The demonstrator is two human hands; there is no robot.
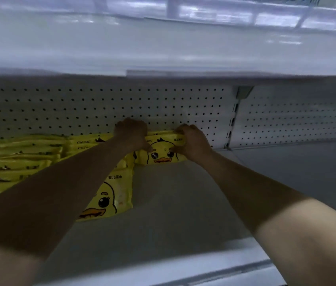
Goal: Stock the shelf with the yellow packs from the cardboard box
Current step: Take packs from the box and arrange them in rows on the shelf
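Note:
Both my arms reach deep into a white shelf (183, 203). A yellow pack with a duck face (162, 150) stands at the back against the pegboard. My left hand (131, 134) grips its left edge and my right hand (191, 141) grips its right edge, fingers curled over the top. Another duck pack (111, 195) lies flat nearer the front, partly under my left forearm. Rows of several yellow packs (18, 159) fill the shelf's left side. The cardboard box is out of view.
A white pegboard back wall (101, 108) runs behind the packs. An upright slotted post (232, 124) divides this bay from the one on the right. The shelf above (163, 48) hangs low overhead. Bare shelf floor lies right of the packs.

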